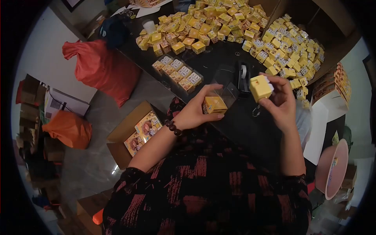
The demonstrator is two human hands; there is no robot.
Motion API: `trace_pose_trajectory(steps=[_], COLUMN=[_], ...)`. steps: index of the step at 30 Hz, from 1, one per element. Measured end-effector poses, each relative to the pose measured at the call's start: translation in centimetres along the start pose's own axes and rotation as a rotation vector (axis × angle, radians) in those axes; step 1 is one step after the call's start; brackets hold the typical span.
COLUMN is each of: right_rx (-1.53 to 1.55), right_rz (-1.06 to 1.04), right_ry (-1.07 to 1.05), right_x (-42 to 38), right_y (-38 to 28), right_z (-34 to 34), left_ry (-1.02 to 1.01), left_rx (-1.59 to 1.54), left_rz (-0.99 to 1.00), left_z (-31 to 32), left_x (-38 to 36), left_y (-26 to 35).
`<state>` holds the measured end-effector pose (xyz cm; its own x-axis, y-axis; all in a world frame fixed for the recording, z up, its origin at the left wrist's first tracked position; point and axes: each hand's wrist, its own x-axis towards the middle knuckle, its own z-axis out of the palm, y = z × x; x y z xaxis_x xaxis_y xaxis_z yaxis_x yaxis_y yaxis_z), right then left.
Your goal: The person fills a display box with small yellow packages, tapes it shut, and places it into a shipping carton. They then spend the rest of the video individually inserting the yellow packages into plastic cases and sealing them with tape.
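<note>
My left hand (pixel 197 109) is wrapped round a small yellow printed box (pixel 214 105), with clear plastic standing out beyond its upper edge. Raised to the right, my right hand (pixel 280 100) grips a yellow cube keychain (pixel 260 88) between thumb and fingers. White parts show on the cube's far side, and a dark metal ring (pixel 255 111) hangs below it. Between the hands and a little farther off stands a black tape dispenser (pixel 243 78). Left of it, a clear tray (pixel 178 73) holds rows of yellow boxes with white keys on top.
A heap of yellow boxes (pixel 196 29) covers the table's back, beside a pile of yellow-and-white cubes (pixel 288 49) spilling from a carton (pixel 333 19). A pink basin (pixel 332 168) stands right. Lower left are an open carton (pixel 115 145), a red sack (pixel 98 68) and an orange bag (pixel 69 129).
</note>
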<state>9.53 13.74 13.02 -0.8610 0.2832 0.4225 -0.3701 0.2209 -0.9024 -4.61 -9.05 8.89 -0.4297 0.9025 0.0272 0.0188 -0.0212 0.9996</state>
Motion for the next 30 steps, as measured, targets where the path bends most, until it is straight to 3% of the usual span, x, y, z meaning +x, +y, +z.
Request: trace_pose_trajectory(steps=[2, 4, 6, 9, 12, 16, 18, 23, 25, 30], right_rx=[-0.270, -0.389, -0.448, -0.584, -0.812, -0.697, -0.756, -0.747, -0.744, -0.838], right_rz=[-0.121, -0.145, -0.157, -0.256, -0.371, -0.441, -0.400, -0.419, -0.467, -0.500], right_ry=[-0.086, -0.194, -0.346, -0.390, -0.265, -0.342, -0.479, -0.452, -0.424, -0.458], right_x=[0.2, 0.5, 0.7, 0.8, 0.4, 0.8, 1.1, 1.0, 1.4, 1.7], right_y=[-3.0, -4.9, -5.0, -5.3, -6.3, -6.0, -6.2, -6.7, -6.8, -6.7], right_z=[1.9, 3.2, 4.4, 5.9, 7.0, 6.2, 6.0, 7.3, 7.3, 6.5], left_ry=[-0.002, -0.022, -0.054, -0.058, -0.043, -0.094, -0.107, -0.068, -0.103, -0.110], left_rx=[0.089, 0.251, 0.206, 0.146, 0.083, -0.003, 0.044, -0.013, -0.176, -0.137], left_rz=[0.056, 0.272, 0.289, 0.272, 0.216, 0.219, 0.235, 0.312, 0.228, 0.235], left_z=[-0.1, -0.3, 0.1, 0.1, -0.2, -0.2, -0.3, -0.1, 0.0, -0.4], left_x=[-0.1, -0.8, -1.7, -2.9, -3.5, -4.0, -4.1, -4.0, -4.2, -4.0], left_y=[-0.1, 0.1, 0.9, 1.4, 1.2, 1.8, 2.0, 1.6, 2.3, 1.9])
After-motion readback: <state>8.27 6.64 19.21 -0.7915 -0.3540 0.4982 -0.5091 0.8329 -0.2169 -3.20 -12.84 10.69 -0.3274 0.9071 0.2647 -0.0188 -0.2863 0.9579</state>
